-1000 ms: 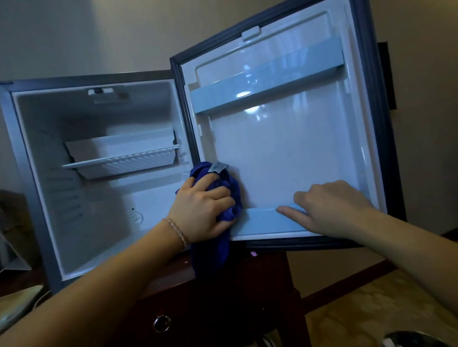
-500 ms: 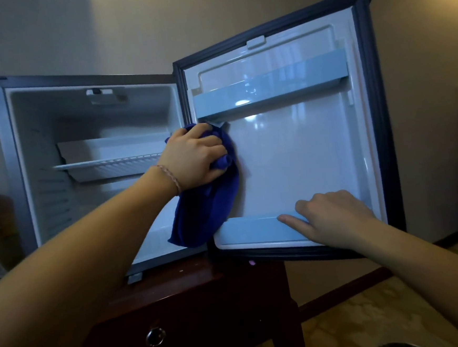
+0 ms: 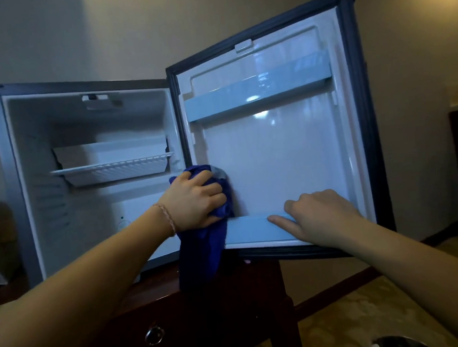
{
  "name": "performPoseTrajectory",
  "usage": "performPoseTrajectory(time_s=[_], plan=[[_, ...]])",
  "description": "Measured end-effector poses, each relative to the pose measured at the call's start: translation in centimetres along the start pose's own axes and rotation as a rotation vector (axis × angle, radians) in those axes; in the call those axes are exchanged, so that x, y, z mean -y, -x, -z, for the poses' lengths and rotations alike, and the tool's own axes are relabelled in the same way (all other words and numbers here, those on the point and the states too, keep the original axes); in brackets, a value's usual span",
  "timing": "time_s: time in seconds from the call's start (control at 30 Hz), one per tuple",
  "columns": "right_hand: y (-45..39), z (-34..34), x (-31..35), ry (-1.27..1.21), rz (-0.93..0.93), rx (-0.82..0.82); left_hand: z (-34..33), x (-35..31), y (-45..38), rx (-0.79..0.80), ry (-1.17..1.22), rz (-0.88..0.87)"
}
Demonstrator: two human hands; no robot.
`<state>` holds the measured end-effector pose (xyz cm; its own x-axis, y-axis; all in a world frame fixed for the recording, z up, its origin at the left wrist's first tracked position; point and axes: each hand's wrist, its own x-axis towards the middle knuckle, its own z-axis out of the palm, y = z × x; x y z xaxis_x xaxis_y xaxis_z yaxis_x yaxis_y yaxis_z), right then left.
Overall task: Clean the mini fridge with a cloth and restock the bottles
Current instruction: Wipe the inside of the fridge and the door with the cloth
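Against the lower hinge-side corner of the open white door liner, the bunched dark blue cloth is clenched in the left hand, its tail hanging over the desk edge. Unwiped panel stretches rightward and upward from those fingers. The right hand grips the pale blue bottom door rail, its fingers partly hidden behind it; no bottles are in view.

Left hand clenched round a bunched blue cloth, knuckles up, pressed against the fridge door at its lower hinge-side corner; thin bracelet at the wrist, bare forearm stretched in from lower left. Right hand laid over the door's bottom shelf rail, thumb flat along the rail's front, fingers curled over its top edge, bare forearm reaching in from lower right.
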<state>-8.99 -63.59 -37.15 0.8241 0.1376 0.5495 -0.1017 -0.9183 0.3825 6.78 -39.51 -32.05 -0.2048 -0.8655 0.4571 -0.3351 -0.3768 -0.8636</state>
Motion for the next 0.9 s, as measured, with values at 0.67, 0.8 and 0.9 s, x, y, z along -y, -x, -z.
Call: performPoseTrajectory(time_s=[0.67, 0.8, 0.9], plan=[[-0.4, -0.5, -1.0, -0.069, -0.044, -0.003, 1.5, -5.2, -2.6, 0.058, 0.192, 0.42], [0.5, -0.3, -1.6, -0.144, 0.015, 0.008, 2.8, -4.4, -3.7, 0.034, 0.307, 0.664], [1.3, -0.2, -2.4, -0.211, 0.035, 0.024, 3.8, -4.4, -4.4, -0.099, 0.563, 0.904]])
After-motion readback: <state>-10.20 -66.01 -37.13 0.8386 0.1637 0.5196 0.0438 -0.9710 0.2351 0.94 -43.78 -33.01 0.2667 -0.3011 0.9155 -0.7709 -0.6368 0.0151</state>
